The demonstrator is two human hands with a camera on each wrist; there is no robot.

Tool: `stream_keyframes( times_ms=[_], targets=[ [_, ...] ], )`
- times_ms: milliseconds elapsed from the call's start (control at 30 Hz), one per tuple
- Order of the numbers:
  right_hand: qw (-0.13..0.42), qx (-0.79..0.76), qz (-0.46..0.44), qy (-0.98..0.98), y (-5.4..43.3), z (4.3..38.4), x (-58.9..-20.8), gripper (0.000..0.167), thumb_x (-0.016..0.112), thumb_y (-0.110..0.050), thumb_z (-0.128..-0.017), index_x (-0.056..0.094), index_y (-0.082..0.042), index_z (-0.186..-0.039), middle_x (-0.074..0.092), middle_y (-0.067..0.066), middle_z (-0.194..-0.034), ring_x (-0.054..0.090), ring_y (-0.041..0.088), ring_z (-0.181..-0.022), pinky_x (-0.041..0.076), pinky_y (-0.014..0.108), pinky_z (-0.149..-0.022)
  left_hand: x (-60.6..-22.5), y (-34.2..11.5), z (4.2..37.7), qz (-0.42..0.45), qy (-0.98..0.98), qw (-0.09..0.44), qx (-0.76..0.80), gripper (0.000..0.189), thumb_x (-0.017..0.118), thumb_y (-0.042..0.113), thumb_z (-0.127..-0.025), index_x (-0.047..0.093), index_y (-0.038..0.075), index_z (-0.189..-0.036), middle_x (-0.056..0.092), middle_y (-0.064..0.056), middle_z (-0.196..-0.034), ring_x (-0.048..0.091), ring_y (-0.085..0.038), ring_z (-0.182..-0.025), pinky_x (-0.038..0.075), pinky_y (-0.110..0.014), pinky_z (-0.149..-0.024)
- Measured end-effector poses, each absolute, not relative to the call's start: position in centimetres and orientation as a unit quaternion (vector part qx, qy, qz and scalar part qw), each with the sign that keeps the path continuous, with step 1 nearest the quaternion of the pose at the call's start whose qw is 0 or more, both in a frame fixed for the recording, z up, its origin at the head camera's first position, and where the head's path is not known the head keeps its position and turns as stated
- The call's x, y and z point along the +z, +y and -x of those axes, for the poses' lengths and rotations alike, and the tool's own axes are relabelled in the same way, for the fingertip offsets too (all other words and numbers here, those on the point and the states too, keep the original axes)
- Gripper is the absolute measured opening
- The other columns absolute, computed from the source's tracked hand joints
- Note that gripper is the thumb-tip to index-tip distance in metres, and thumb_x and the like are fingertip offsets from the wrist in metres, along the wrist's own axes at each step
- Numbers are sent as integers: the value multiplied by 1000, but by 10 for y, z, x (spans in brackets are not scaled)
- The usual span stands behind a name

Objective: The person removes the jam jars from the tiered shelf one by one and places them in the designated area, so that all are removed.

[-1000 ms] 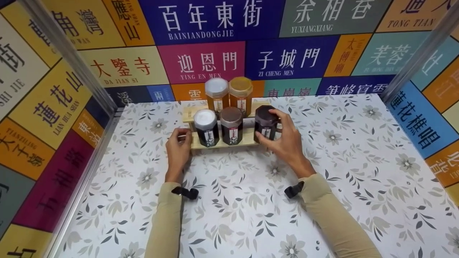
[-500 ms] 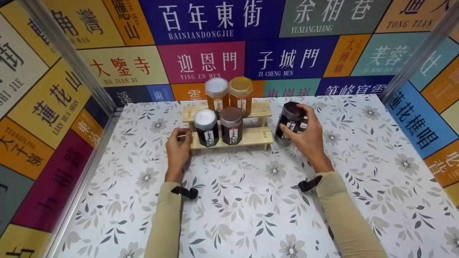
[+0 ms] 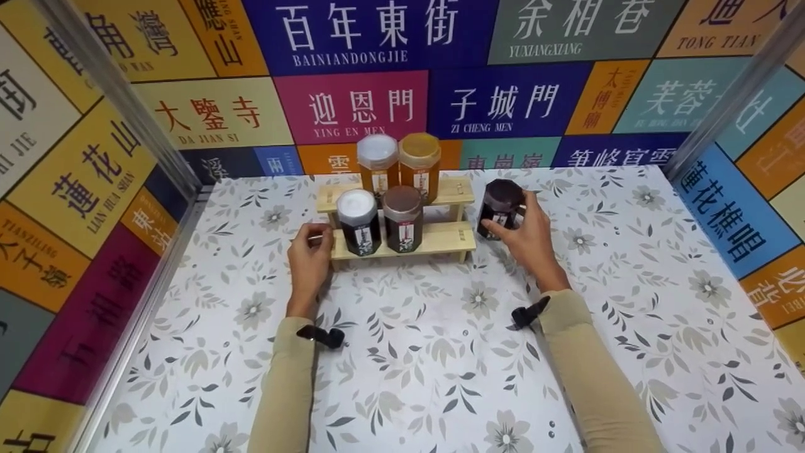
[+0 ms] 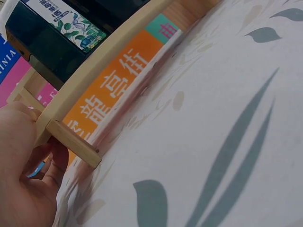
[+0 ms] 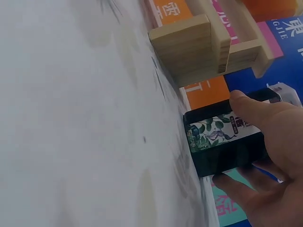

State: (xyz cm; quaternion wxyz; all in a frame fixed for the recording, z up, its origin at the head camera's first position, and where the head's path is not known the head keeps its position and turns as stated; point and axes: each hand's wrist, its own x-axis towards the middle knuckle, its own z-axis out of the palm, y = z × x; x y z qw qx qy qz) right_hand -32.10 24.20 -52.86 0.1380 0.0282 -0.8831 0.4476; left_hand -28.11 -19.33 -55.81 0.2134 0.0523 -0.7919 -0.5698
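My right hand (image 3: pixel 533 242) grips a dark octagonal jar (image 3: pixel 501 201) with a dark lid, just right of the two-tier wooden rack (image 3: pixel 462 236). The right wrist view shows the thumb on one side of the jar (image 5: pixel 222 137) and fingers on the other, its base at the white tabletop. My left hand (image 3: pixel 309 264) holds the left end of the rack's lower tier, fingers curled at the end piece (image 4: pixel 73 142). On that tier stand a white-lidded dark jar (image 3: pixel 360 226) and a brown-lidded jar (image 3: pixel 403 220).
Two amber jars, one with a white lid (image 3: pixel 378 157) and one with a yellow lid (image 3: pixel 420 157), stand on the rack's upper tier. A leaf-patterned cloth (image 3: pixel 390 352) covers the table. Panels with large characters (image 3: pixel 503 100) rise behind and on both sides.
My right hand has taken the dark jar off the right end of the lower tier, moved it right past the rack, then slightly back left. The left hand stays on the rack.
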Motion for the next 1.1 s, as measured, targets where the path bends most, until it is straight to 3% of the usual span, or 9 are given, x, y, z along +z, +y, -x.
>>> stream_keyframes(
  times_ms=[367,733,967,1100],
  targets=[
    [105,456,-55,-882,240,342,-528,84,87,-26,-95,39,-6,-161,58,23,-156,54,42,-148,43,56,-124,-558,-192,279,-46,-790,204,-576,17,69,23,-107,74,8,-115,76,-12,-115,76,-26,-102,58,-25,-80],
    [107,457,-63,-881,235,347,-530,87,85,-25,-97,33,-7,-165,52,24,-161,50,44,-151,42,56,-126,-558,-193,279,-49,-790,208,-575,18,69,23,-108,74,7,-116,75,-13,-116,75,-26,-103,57,-25,-86],
    [94,457,-46,-883,236,341,-526,111,85,-41,-95,11,-18,-174,38,23,-171,38,41,-160,35,61,-128,-558,-193,280,-55,-789,205,-576,19,70,23,-107,74,7,-116,76,-12,-116,76,-26,-103,58,-25,-83],
    [130,453,-44,-881,231,331,-518,113,85,-43,-94,9,-19,-175,27,19,-177,26,38,-165,27,62,-131,-559,-193,281,-55,-791,206,-573,19,70,24,-107,74,8,-116,76,-11,-116,76,-25,-102,58,-26,-83]
  ],
)
